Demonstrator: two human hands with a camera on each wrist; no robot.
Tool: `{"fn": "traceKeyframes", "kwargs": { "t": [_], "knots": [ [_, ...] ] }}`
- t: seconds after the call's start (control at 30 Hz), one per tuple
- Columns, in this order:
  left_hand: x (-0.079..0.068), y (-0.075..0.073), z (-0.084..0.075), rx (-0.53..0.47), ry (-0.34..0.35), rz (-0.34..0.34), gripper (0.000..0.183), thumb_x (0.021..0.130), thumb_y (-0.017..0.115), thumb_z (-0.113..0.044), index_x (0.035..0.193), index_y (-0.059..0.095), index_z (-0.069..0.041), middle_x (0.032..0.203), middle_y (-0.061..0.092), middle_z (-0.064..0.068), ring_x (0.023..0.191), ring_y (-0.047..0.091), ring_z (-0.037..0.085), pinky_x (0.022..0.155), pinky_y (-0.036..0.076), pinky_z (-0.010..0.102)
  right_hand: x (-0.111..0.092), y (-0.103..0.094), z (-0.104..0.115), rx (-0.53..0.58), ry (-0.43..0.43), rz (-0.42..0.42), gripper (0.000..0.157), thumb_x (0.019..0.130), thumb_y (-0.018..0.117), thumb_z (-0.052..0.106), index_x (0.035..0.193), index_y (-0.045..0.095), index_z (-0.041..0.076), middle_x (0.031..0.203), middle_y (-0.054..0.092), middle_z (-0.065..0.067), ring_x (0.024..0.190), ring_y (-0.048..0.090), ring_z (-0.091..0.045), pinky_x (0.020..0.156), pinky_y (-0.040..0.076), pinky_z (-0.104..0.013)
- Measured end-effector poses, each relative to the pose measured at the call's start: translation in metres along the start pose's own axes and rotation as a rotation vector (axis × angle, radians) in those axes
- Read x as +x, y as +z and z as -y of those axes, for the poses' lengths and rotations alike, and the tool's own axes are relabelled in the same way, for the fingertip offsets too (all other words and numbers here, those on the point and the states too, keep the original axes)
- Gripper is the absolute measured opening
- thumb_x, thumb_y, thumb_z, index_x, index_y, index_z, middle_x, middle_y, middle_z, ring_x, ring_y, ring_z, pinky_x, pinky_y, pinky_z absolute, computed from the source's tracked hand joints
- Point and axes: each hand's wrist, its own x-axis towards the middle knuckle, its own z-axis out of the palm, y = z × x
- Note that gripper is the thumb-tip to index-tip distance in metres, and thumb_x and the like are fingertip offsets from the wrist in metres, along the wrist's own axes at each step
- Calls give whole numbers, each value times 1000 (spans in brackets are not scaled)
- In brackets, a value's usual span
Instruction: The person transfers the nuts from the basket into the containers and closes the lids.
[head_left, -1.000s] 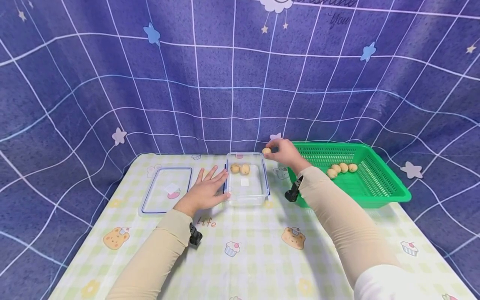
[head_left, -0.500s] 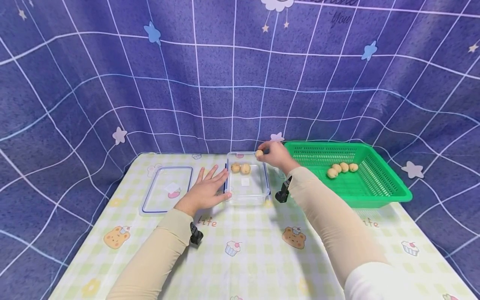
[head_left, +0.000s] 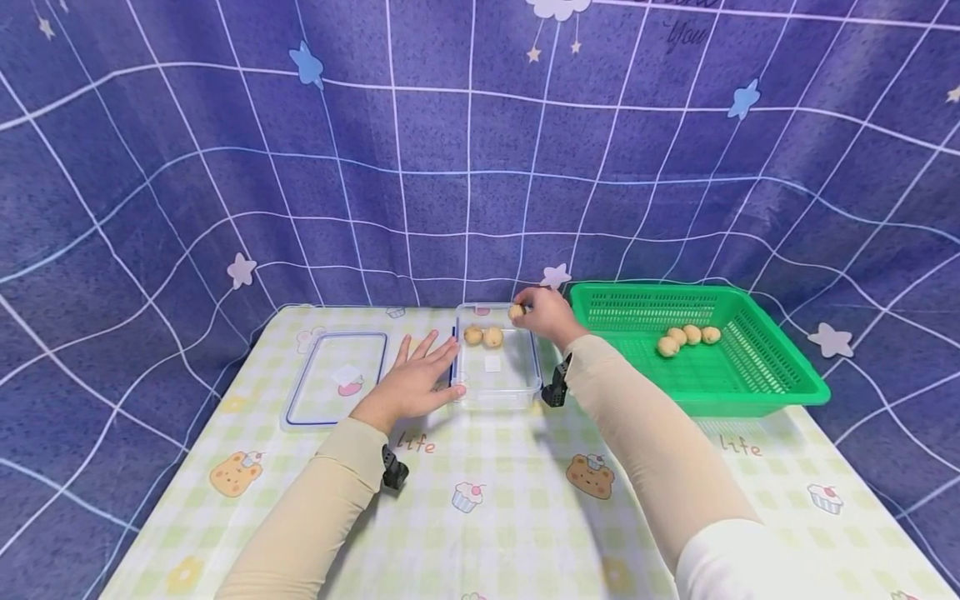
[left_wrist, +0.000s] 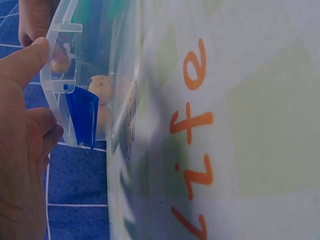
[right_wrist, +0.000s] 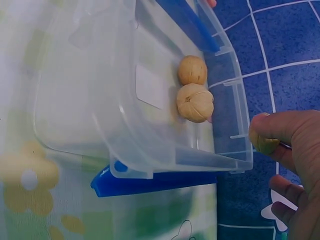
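Two walnuts [right_wrist: 195, 103] lie side by side on the bottom of a clear plastic box [head_left: 492, 400], near its far left side. My right hand [head_left: 553, 318] pinches another walnut [head_left: 517, 311] between thumb and fingers, at the box's far right corner. In the right wrist view that held walnut [right_wrist: 264, 143] shows just outside the rim, partly hidden by the thumb. At the box's left side my left hand [head_left: 408, 385] has its fingers spread and straight, fingertips at the rim. Blue latches [left_wrist: 84, 117] hang from the box's sides.
A clear lid [head_left: 322, 392] with a blue seal lies flat to the left of the box. On the right stands a green perforated basket [head_left: 712, 402] with several walnuts [head_left: 676, 336] in it. A purple-blue curtain [head_left: 420, 208] rises behind the table's back edge.
My right hand has moved left from beside the basket to the box's far right corner, carrying the walnut. My left hand has kept its place at the box.
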Motion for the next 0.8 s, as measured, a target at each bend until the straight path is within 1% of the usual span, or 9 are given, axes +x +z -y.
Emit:
{"fn": "traceKeyframes", "kwargs": {
  "t": [0.1, 0.17, 0.23, 0.4, 0.5, 0.67, 0.8],
  "knots": [
    [0, -1, -1, -4, -3, 5, 80, 100, 46, -62, 160, 26, -12, 165, 27, 2, 156, 9, 32, 121, -9, 61, 1, 2, 0, -14, 16, -1, 34, 84, 79, 22, 115, 72, 10, 119, 71, -8, 118, 60, -32, 104, 45, -46],
    [0, -1, -1, -10, -3, 6, 81, 100, 46, -62, 160, 27, -11, 165, 28, 3, 156, 8, 33, 121, -9, 61, 1, 3, 0, -15, 22, -5, 35, 85, 79, 21, 117, 71, 10, 120, 71, -8, 118, 60, -32, 104, 45, -46],
    [0, -1, -2, -9, 0, 3, 81, 100, 46, -62, 160, 27, -11, 165, 28, 4, 156, 8, 33, 121, -8, 62, 2, 3, 0, -5, 24, -9, 36, 85, 78, 20, 119, 71, 10, 123, 71, -9, 120, 60, -31, 105, 45, -45],
    [-1, -3, -3, 1, 3, -2, 81, 100, 48, -61, 159, 30, -9, 165, 29, 4, 155, 11, 35, 120, -3, 65, 2, 0, 1, 14, -3, -13, 39, 86, 77, 18, 123, 69, 9, 126, 70, -9, 123, 60, -30, 107, 43, -44],
    [-1, -4, -4, -3, -2, 4, 81, 100, 48, -61, 159, 30, -9, 165, 28, 4, 155, 10, 34, 121, -5, 63, 1, -6, 3, 18, -19, -11, 39, 88, 76, 18, 125, 68, 9, 126, 70, -10, 123, 60, -31, 107, 43, -44],
    [-1, -4, -4, -19, -2, 8, 82, 100, 47, -61, 160, 29, -9, 166, 26, 3, 156, 8, 33, 121, -11, 59, -2, -21, 1, 51, -43, -24, 42, 88, 75, 15, 127, 67, 4, 126, 68, -14, 123, 59, -33, 108, 43, -45],
    [-1, -2, -3, -16, 1, 3, 82, 100, 49, -61, 160, 30, -8, 165, 27, 4, 156, 9, 33, 121, -8, 62, -6, -35, -5, 58, -46, -40, 42, 89, 74, 16, 129, 66, 3, 129, 67, -15, 126, 57, -34, 110, 42, -46]
  ]
}}
